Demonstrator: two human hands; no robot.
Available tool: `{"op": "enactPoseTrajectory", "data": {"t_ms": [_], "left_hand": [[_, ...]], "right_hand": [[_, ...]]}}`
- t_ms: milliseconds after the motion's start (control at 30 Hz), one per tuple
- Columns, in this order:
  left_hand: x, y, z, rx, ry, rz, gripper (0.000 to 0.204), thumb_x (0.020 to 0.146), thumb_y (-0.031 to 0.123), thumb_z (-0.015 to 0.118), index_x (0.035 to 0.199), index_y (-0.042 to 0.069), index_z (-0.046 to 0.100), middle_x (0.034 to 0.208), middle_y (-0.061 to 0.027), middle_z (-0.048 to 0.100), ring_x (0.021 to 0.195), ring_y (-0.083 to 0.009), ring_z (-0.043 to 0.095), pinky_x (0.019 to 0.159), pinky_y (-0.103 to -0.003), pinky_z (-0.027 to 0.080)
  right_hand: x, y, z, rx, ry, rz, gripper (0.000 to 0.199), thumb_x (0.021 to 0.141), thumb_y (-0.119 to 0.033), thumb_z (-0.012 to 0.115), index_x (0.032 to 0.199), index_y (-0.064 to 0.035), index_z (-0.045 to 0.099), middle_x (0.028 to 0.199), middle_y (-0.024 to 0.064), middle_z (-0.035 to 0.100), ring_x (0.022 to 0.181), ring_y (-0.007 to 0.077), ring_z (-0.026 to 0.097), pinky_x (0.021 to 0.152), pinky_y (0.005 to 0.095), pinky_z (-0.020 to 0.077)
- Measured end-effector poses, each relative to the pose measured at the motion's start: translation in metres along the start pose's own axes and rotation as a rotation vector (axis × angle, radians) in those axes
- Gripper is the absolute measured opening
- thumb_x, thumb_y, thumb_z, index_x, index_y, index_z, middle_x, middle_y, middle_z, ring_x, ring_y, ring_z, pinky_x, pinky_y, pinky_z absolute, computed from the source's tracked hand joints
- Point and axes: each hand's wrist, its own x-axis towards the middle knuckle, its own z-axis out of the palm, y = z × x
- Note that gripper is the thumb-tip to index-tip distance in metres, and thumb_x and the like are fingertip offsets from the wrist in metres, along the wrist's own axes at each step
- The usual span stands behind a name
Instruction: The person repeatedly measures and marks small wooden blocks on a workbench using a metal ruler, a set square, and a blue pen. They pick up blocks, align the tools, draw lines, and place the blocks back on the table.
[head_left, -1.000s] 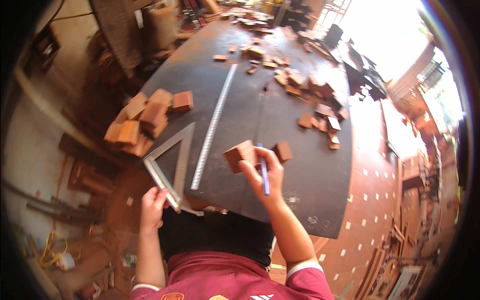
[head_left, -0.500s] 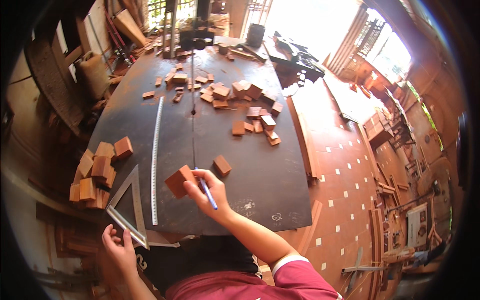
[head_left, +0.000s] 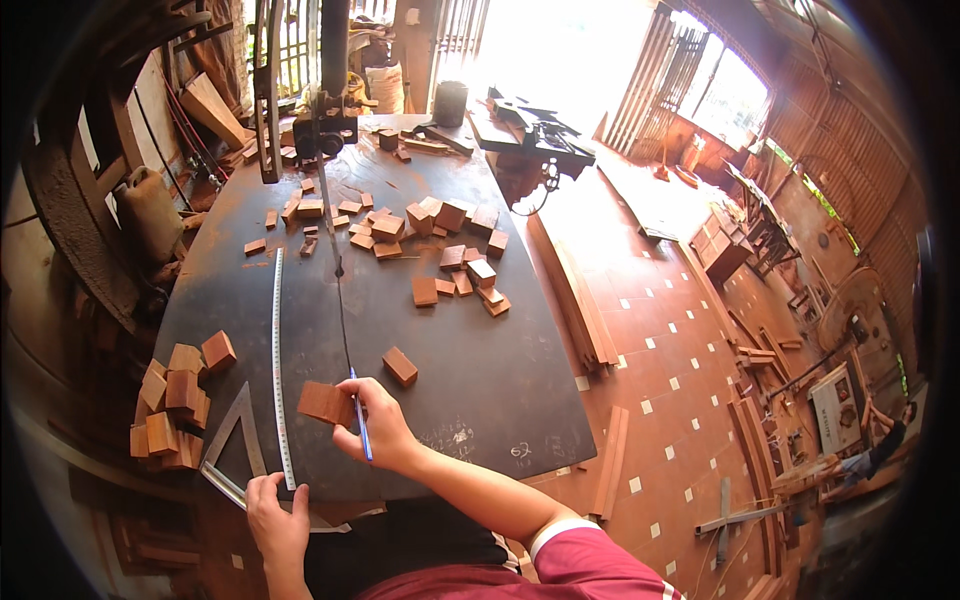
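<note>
My right hand [head_left: 380, 430] is closed around a blue pen [head_left: 361, 425], and its thumb and fingers are at the right edge of a reddish-brown wooden block [head_left: 325, 402] above the dark table. My left hand [head_left: 280, 525] is at the near table edge, thumb apart from the fingers, by the lower end of a white measuring strip [head_left: 281, 380]. Beside that hand lies a metal set square [head_left: 243, 425] with a thick-edged base. A single block [head_left: 400, 366] sits on the table just beyond my right hand.
A stack of blocks [head_left: 180, 405] stands at the table's left edge. Many loose blocks [head_left: 390, 228] are scattered toward the far side, near an upright saw blade and guide [head_left: 325, 135]. Long timbers [head_left: 575, 295] lie on the tiled floor at right.
My left hand has moved right and up to the strip's lower end. My right hand with pen and block has shifted slightly left and down, as the whole view moved.
</note>
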Motion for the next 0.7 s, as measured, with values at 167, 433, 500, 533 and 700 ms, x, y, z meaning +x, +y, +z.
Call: {"op": "enactPoseTrajectory", "data": {"t_ms": [167,433,500,533,700], "left_hand": [[-0.002,-0.003,-0.005,-0.041,-0.013,-0.018,0.033,0.08,0.014,0.083,0.106,0.0,0.067,0.106,-0.0169,0.063,0.104,-0.0385,0.061,0.092,-0.047,0.049],[-0.017,0.011,0.002,-0.19,-0.01,0.116,0.03,0.082,0.01,0.08,0.109,0.001,0.069,0.109,-0.017,0.063,0.104,-0.0384,0.061,0.091,-0.047,0.049],[-0.009,0.017,0.001,-0.174,0.076,0.221,0.031,0.084,0.007,0.078,0.114,0.002,0.07,0.112,-0.0164,0.063,0.102,-0.0372,0.06,0.09,-0.046,0.049],[-0.004,0.02,-0.001,-0.168,0.073,0.265,0.033,0.084,0.006,0.077,0.116,0.004,0.07,0.113,-0.016,0.062,0.101,-0.0361,0.06,0.09,-0.046,0.049],[0.026,0.032,0.003,-0.133,0.063,0.445,0.036,0.084,0.003,0.075,0.119,0.008,0.073,0.113,-0.0104,0.064,0.094,-0.0299,0.058,0.085,-0.044,0.048]], "right_hand": [[-0.002,-0.01,0.004,-0.112,0.032,-0.142,0.049,0.08,-0.021,0.085,0.117,0.0004,0.063,0.102,0.0141,0.064,0.082,0.0257,0.065,0.075,0.0352,0.0548],[-0.005,-0.017,0.004,-0.138,-0.08,-0.183,0.05,0.082,-0.028,0.087,0.116,0.0,0.064,0.096,0.0146,0.065,0.076,0.0301,0.069,0.068,0.0371,0.057],[-0.006,-0.017,0.005,-0.132,-0.106,-0.197,0.051,0.081,-0.03,0.087,0.115,-0.0001,0.064,0.094,0.0148,0.065,0.077,0.0329,0.07,0.069,0.0387,0.0578],[-0.007,-0.015,0.005,-0.129,-0.116,-0.21,0.052,0.08,-0.031,0.088,0.114,-0.0001,0.064,0.093,0.0145,0.066,0.076,0.0329,0.07,0.069,0.0386,0.0579],[-0.007,-0.001,0.007,-0.146,-0.183,-0.331,0.05,0.076,-0.033,0.092,0.108,-0.0023,0.068,0.086,0.0114,0.067,0.074,0.0279,0.069,0.067,0.0354,0.0574]]}}
